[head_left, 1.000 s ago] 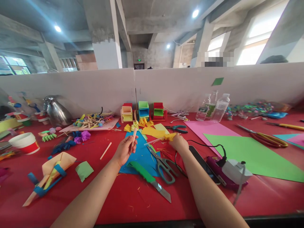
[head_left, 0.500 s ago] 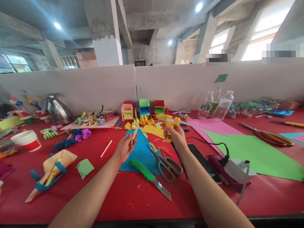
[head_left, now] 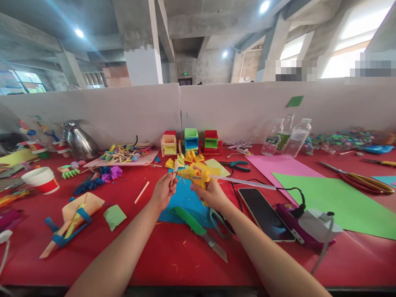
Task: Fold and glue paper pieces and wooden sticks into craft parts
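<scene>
Item: long table with a red covering [head_left: 161, 266], strewn with craft supplies.
Item: large bright-green paper sheet [head_left: 334, 202], flat at the right.
Item: blue paper sheet [head_left: 188, 199], beneath and between the hands.
Item: black-screened smartphone [head_left: 267, 214], face up, right of the blue sheet.
Item: green-handled knife with a broad metal blade [head_left: 188, 220], its blade directed toward the near table edge.
Item: yellow plastic glue gun [head_left: 198, 175], raised over the blue sheet; long axis crosswise, nozzle pointing left at the other hand.
Item: right hand [head_left: 212, 194], fingers wrapped closely around the gun's grip.
Item: left hand [head_left: 163, 189], thumb and fingertips pinched together, no gap visible from here.
Item: clear, rod-shaped glue stick [head_left: 244, 182], jutting rightward from the gun's rear.
Item: narrow pale strip [head_left: 176, 167], in that pinch, standing nearly upright, top end just beside the nozzle; whether they touch, I cannot tell.
</scene>
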The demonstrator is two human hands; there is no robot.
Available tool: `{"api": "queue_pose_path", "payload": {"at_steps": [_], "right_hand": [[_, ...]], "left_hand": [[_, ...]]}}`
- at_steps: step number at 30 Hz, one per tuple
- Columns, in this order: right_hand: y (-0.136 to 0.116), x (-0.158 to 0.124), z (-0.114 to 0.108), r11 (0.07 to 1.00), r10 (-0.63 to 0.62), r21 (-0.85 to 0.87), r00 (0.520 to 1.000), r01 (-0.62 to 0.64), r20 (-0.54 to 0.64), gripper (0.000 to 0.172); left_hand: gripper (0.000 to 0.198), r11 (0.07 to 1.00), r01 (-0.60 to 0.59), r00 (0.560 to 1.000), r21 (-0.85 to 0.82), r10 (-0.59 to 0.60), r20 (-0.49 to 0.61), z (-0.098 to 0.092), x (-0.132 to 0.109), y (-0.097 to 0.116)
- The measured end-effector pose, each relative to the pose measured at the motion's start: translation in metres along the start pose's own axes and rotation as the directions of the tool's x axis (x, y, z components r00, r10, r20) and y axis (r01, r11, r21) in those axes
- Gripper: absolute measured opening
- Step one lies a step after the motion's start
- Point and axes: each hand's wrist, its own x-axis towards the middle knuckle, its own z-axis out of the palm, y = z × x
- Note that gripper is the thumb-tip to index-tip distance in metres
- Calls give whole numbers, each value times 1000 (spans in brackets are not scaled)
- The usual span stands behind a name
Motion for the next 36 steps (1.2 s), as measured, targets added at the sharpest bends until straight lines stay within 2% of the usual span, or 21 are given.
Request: {"api": "queue_pose_path", "payload": {"at_steps": [12,20,22,27,30,32,34,36], "right_hand": [[-2,0,-2,999,-28,-37,999,27,-16,52],[-4,1,-6,993,-68,-98,996,62,-59,23],[-3,2,-8,990,-70,-124,994,60,-79,20],[2,5,-11,980,-84,-194,978,47,-189,26],[1,8,-20,960,-112,-279,944,23,-310,31],[-1,9,-31,865,-111,-491,912,-108,-395,40],[-3,9,-46,625,-56,-713,892,-319,-448,55],[-2,10,-63,485,15,-767,881,-421,-474,67]], "left_hand": [[34,981,-118,992,151,123,-19,-1,-1,-4],[37,964,-147,989,223,151,2,0,-3,-4],[37,963,-149,989,227,151,8,0,-3,-5],[35,967,-134,991,217,130,29,2,-5,-3],[35,976,-105,994,191,100,33,3,-6,-2],[36,983,-77,997,169,74,22,3,-6,-1],[37,989,-41,999,145,40,8,2,-6,-1],[37,993,-2,1000,121,2,-1,0,-5,-1]]}}
